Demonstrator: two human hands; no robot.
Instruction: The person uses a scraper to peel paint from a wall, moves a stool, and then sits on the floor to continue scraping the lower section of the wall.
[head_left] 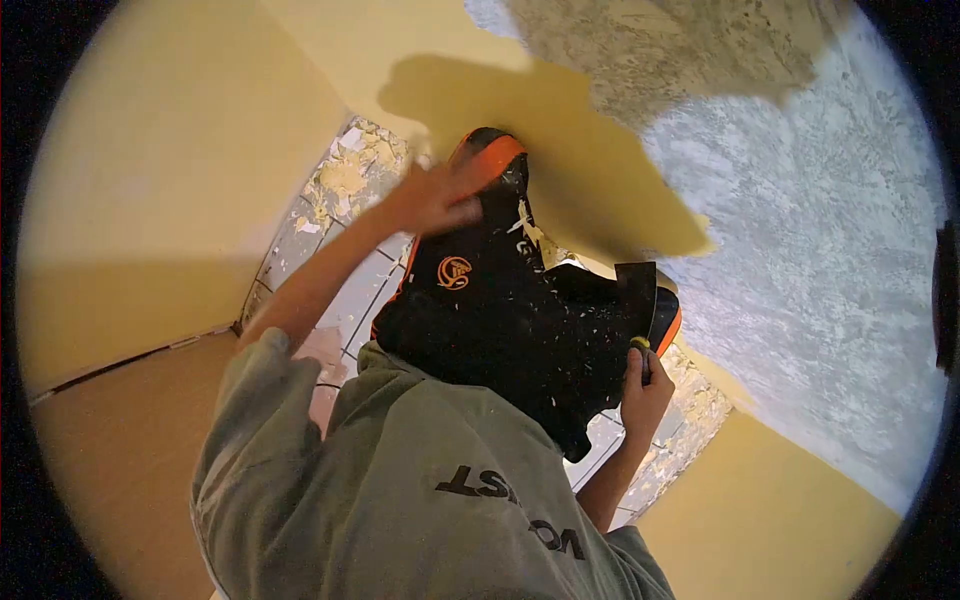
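Note:
My right hand (647, 392) is closed round the handle of a paint scraper (636, 292). Its wide dark blade points up toward the wall, beside my knee on the right. My left hand (435, 202) is blurred by motion over my other knee, fingers apart, with nothing visible in it. The black trousers (490, 320) with orange trim are sprinkled with small pale flakes. A larger peeled yellow paint scrap (528, 222) lies along the inner edge of the leg near my left hand.
In front stands a wall with yellow paint (600, 190) and a bared grey area (780, 200) at right. Paint scraps (350, 165) litter the tiled floor (355, 280). Another yellow wall (180, 180) is at left, with a brown surface (130, 450) below it.

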